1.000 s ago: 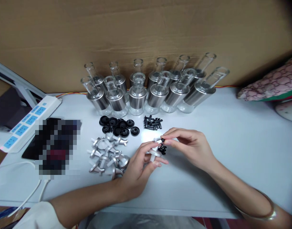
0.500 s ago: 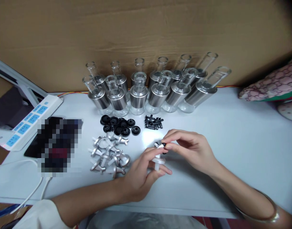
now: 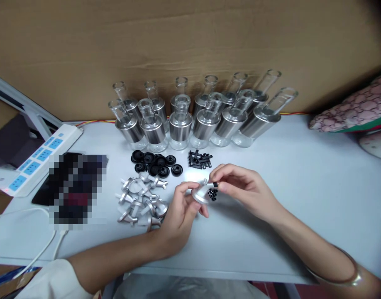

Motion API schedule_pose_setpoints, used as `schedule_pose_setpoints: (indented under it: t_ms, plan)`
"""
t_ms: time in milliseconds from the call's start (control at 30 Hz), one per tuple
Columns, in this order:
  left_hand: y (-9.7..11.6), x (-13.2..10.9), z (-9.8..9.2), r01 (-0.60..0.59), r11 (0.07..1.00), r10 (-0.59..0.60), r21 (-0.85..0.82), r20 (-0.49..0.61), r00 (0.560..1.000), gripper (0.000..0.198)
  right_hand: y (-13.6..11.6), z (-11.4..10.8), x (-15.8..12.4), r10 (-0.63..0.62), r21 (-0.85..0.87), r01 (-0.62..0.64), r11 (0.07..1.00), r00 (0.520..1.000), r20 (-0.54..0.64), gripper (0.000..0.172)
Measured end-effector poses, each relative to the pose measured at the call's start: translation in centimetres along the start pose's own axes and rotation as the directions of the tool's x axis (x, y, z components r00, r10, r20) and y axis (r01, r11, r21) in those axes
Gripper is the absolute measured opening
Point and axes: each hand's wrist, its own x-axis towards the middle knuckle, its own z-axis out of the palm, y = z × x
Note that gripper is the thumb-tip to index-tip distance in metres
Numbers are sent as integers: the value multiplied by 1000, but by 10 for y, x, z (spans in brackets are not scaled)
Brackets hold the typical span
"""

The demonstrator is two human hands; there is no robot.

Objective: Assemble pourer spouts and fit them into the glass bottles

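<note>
A: What is held in the grip?

B: A silver spout is clasped by the left hand above the table; at its end a black cap is pinched by the right hand.

A: How much is done?

B: The cap is apparently fitted — full seating cannot be told. Small black pieces, black levers, black discs and silver parts are left loose in piles; behind, the bottles are seen open-necked.

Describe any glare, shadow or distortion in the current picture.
Head view: pale glare on the tabletop beyond the held silver part; same head view, soft shadow beneath the right forearm, and the rightmost front bottle leans outward, likely lens distortion; head view's top right corner is dark.
</note>
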Motion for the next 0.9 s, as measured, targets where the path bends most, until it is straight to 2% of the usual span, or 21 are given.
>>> schedule_pose_setpoints:
  t_ms: [100, 200, 300, 433, 567, 667, 767, 833, 900]
  plan:
    - [-1, 1, 0, 17, 1000, -17, -5, -2, 1000, 28, 3, -1, 0, 76, 21, -79, 997, 990, 119, 28]
    - [-2, 0, 0, -11, 1000, 11, -25, -10, 1000, 22, 6, -3, 0, 56, 37, -68, 997, 961, 272, 29]
    - [-2, -1, 1, -47, 998, 47, -39, 5, 999, 18, 6, -4, -1, 45, 110, -88, 990, 939, 342, 25]
    - [-2, -2, 2, -21, 998, 23, -66, 24, 999, 19, 4, -4, -1, 87, 137, -143, 980, 933, 350, 28]
    - [0, -2, 1, 6, 996, -3, -91, 26, 1000, 19, 3, -4, -1, 71, 149, -132, 980, 931, 358, 27]
    - [6, -1, 0, 76, 995, -74, -70, 35, 997, 18, 2, -5, -2, 67, 168, -131, 977, 937, 344, 26]
    - [22, 1, -1, 199, 979, -201, 37, 65, 977, 14, 1, -4, -2, 83, 175, -141, 974, 949, 304, 28]
    - [39, 4, -5, 264, 949, -287, 171, 122, 950, 15, -1, -3, -1, 108, 189, -162, 969, 958, 264, 29]
    - [60, 11, -12, 276, 894, -353, 354, 175, 919, 21, -3, -2, 0, 138, 237, -185, 954, 970, 203, 30]
